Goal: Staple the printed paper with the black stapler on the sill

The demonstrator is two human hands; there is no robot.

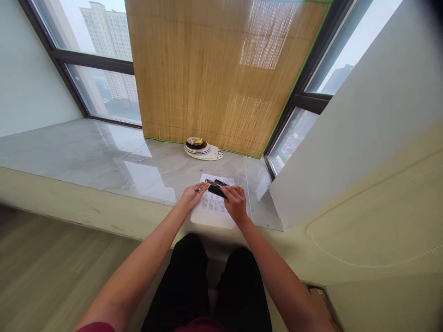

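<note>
My right hand [236, 201] is closed around a black stapler [217, 190]. The stapler's halves are spread apart, and a silvery metal part sticks out toward the left. My left hand [194, 194] is turned partly palm up beside the stapler's metal end, its fingertips touching or almost touching it. A small silvery piece [199, 189] lies at its fingers, too small to name for certain. Beneath both hands lie white printed sheets of paper [212, 216], partly covered by the stapler and my hands.
The paper lies on a shiny grey marble sill [166, 170]. Farther back, a stack of plates [197, 149] stands near a bamboo blind [207, 83]. A white wall [346, 152] bounds the right side. My knees [189, 258] are below the sill's front edge.
</note>
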